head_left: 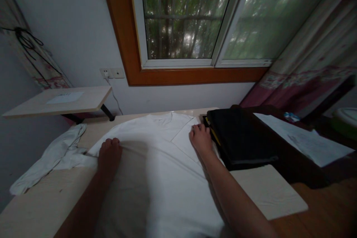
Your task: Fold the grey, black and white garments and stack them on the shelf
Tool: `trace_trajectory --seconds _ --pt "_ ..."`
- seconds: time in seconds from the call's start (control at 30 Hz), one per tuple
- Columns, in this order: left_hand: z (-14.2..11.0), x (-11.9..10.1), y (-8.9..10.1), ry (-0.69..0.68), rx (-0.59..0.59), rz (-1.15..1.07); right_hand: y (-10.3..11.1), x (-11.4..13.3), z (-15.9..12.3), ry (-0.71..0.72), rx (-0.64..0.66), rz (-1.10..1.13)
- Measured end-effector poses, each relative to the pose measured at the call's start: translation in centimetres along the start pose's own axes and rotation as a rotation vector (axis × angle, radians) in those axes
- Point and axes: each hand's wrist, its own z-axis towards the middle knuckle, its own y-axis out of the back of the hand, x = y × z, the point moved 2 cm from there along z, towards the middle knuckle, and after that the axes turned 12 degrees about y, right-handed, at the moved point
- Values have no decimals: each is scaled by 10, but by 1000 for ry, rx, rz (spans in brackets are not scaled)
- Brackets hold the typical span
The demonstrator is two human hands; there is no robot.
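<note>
A white long-sleeved shirt [167, 178] lies spread on a pale wooden table [69, 187], its collar toward the window wall. One sleeve [60, 152] stretches out crumpled to the left. On the right side, a layer of cloth is folded inward over the body. My left hand [110, 156] is closed on the shirt's left edge near the armpit, and creases run from it across the chest. At the right shoulder edge, my right hand [201, 139] has its fingers curled onto the folded cloth. My forearms cover parts of both side edges.
Close to my right hand lies a black folder-like item [242, 135], with a pale board [270, 193] below it. Farther right are paper sheets [301, 137] on a dark surface. A small raised shelf [36, 100] stands at the back left, near a wall socket [111, 73] with a cable.
</note>
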Motion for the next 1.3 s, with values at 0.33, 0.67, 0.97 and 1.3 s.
trace_trajectory --seconds 0.33,0.67,0.97,1.3 --pt "3 12 0 -46 -23 23 4 8 -1 -38 2 -30" --pt "3 6 -5 -163 -36 -68 3 -1 11 31 23 -77" --pt "12 -17 -19 -294 40 -120 -20 19 38 275 122 46" --pt "45 -84 -37 -149 103 -169 -51 7 57 235 226 109"
